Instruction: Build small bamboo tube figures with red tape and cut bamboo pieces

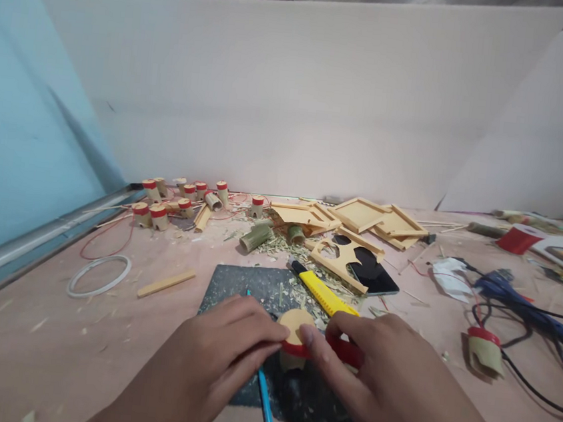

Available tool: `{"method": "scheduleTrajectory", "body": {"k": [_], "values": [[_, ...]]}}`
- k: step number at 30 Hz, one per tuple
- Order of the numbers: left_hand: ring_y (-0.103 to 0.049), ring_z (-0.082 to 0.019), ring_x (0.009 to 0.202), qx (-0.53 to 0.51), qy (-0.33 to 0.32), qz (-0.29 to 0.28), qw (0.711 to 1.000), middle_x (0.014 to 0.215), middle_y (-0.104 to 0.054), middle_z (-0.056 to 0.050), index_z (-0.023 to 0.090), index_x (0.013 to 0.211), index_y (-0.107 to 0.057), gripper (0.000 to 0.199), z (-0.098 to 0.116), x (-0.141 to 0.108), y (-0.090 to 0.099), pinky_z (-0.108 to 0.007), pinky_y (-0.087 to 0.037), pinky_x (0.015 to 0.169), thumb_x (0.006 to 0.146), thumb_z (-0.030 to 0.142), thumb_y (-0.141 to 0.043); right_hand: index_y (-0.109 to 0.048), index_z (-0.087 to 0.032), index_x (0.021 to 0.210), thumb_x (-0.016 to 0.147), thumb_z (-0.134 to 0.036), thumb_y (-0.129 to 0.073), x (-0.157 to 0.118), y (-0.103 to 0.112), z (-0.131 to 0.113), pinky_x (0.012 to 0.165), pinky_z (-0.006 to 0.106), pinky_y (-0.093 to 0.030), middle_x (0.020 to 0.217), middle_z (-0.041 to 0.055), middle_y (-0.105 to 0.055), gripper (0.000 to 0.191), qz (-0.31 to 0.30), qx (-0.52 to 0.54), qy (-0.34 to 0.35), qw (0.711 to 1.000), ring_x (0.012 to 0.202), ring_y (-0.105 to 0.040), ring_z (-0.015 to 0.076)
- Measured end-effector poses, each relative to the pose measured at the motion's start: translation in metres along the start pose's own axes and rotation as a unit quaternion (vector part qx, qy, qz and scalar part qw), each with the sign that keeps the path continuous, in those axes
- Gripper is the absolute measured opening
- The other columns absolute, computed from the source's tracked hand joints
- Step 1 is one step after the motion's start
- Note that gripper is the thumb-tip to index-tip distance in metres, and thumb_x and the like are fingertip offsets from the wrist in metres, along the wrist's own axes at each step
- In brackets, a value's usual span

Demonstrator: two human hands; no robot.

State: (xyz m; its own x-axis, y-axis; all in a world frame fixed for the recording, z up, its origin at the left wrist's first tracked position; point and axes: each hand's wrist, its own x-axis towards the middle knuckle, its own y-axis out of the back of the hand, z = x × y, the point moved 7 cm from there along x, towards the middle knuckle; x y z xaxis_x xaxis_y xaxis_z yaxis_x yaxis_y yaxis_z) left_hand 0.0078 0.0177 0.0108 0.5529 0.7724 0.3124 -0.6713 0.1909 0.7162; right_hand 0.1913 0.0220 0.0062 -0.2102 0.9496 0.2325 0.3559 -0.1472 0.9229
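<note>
Over a dark cutting mat, a short bamboo tube stands with a round wooden disc on top and red tape round its upper edge. My left hand presses its fingertips against the tube's left side, near the disc's rim. The thumb of my right hand touches the disc's right edge, while its curled fingers hold a stretch of red tape running from the tube. A blue pencil-like stick lies under my left hand. Just beyond is a yellow utility knife.
Several red-banded bamboo tubes stand at the back left. Wooden frames, a cut-out board and a phone lie behind the mat among shavings. At right are black cables, another tube and a red spool.
</note>
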Motion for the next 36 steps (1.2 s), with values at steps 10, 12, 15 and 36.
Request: {"method": "scheduleTrajectory", "body": {"k": [10,12,15,36], "values": [[-0.069,-0.012,0.088,-0.018,0.036,-0.002,0.999,0.097,-0.073,0.005,0.030,0.106,-0.076,0.024,-0.010,0.004,-0.002,-0.018,-0.048,0.078,0.104,0.010,-0.063,-0.067,-0.028,0.071,0.108,-0.065,-0.044,-0.005,-0.009,0.011,0.060,0.034,-0.035,0.067,0.0050,-0.074,0.058,-0.063,0.052,-0.030,0.996,0.064,-0.066,0.0272],[-0.069,-0.012,0.088,-0.019,0.027,0.001,0.999,0.096,-0.073,0.006,0.031,0.106,-0.076,0.024,-0.010,0.003,-0.002,-0.017,-0.048,0.077,0.104,0.010,-0.064,-0.067,-0.028,0.071,0.107,-0.068,-0.047,-0.007,-0.009,0.014,0.061,0.034,-0.036,0.068,0.0049,-0.074,0.057,-0.064,0.057,-0.033,0.996,0.069,-0.067,0.0287],[-0.068,-0.012,0.088,-0.019,0.024,0.000,1.000,0.096,-0.073,0.006,0.031,0.106,-0.076,0.026,-0.010,0.003,-0.002,-0.018,-0.047,0.077,0.104,0.009,-0.063,-0.068,-0.028,0.072,0.104,-0.069,-0.052,-0.008,-0.010,0.018,0.062,0.034,-0.037,0.070,0.0052,-0.074,0.054,-0.072,0.053,-0.038,0.995,0.074,-0.068,0.0307],[-0.063,-0.014,0.107,0.030,-0.073,-0.081,0.994,0.115,-0.067,0.003,0.028,0.117,-0.066,0.015,0.000,0.011,0.003,-0.022,-0.045,0.092,0.113,0.017,-0.058,-0.070,-0.028,0.073,0.104,-0.066,-0.050,-0.005,-0.014,0.015,0.061,0.035,-0.036,0.072,0.0072,-0.076,0.053,-0.088,0.025,-0.046,0.995,0.074,-0.069,0.0308]]}}
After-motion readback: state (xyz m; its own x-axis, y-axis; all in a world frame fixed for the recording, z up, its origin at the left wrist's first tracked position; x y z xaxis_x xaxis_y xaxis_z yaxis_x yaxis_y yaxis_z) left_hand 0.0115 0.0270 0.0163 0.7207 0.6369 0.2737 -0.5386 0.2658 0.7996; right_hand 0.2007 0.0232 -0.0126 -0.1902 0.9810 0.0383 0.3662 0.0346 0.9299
